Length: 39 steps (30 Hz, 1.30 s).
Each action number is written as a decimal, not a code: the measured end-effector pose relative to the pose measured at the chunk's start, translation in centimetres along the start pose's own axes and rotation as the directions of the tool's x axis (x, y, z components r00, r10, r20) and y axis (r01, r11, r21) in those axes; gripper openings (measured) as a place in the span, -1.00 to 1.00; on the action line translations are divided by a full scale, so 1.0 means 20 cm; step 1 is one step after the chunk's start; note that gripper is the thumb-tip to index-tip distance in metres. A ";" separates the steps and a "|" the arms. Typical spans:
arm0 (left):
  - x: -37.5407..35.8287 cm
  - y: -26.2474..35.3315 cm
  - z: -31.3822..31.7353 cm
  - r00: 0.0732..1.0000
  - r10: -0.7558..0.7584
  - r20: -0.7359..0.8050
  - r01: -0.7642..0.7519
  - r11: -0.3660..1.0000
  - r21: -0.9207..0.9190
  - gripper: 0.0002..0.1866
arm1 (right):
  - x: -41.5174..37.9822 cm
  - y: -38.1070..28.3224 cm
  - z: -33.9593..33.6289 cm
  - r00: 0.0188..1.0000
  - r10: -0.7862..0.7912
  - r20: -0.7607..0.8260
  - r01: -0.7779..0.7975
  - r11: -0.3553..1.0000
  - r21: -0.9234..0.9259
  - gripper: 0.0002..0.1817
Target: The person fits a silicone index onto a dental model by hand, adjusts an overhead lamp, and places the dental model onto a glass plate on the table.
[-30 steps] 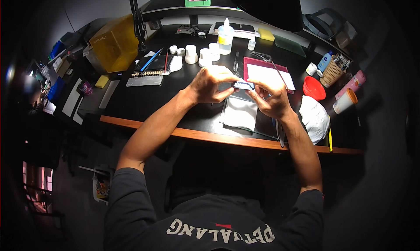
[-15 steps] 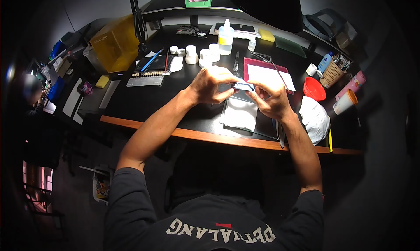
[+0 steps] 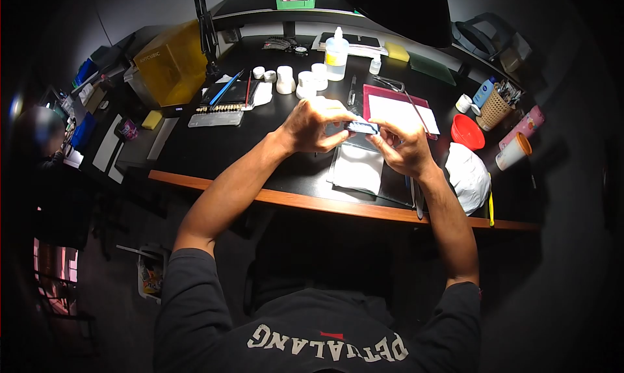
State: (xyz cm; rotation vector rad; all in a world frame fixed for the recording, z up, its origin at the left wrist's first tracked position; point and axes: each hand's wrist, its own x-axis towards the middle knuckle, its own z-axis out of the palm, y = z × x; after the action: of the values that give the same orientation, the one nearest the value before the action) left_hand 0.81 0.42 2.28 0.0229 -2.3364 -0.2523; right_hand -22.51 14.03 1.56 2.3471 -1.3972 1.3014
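Note:
My left hand [image 3: 314,123] and my right hand [image 3: 404,143] meet over the black desk, both pinching a small flat blue-and-white packet [image 3: 361,126] between fingertips. The packet is held a little above a white paper towel [image 3: 356,168] lying on a dark mat near the desk's front edge. Much of the packet is hidden by my fingers.
Behind my hands lie a red mat with white paper [image 3: 398,110], white jars [image 3: 284,79] and a clear bottle [image 3: 335,54]. A yellow box [image 3: 171,64] stands at left. At right are a red bowl [image 3: 466,132], white cloth [image 3: 468,175] and a basket [image 3: 492,108]. The wooden desk edge [image 3: 312,203] runs in front.

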 end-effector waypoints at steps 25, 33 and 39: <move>0.00 -0.01 0.00 0.999 0.033 -0.028 -0.033 0.999 0.007 -0.70 | 0.00 0.01 0.00 0.999 0.033 0.027 -0.033 0.999 -0.002 -0.72; 0.00 -0.01 0.00 1.000 0.017 -0.014 -0.016 1.000 0.017 -0.70 | 0.01 -0.01 -0.02 0.999 0.029 0.036 -0.029 1.000 -0.007 -0.72; 0.00 -0.01 0.00 1.000 0.015 -0.015 -0.014 1.000 0.012 -0.71 | 0.00 0.01 0.00 0.999 0.040 0.032 -0.041 0.999 0.011 -0.72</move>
State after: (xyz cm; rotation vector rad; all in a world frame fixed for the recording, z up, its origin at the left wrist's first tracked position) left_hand 0.79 0.22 2.20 0.0140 -2.3223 -0.2299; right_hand -22.69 13.98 1.48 2.3691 -1.4580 1.2908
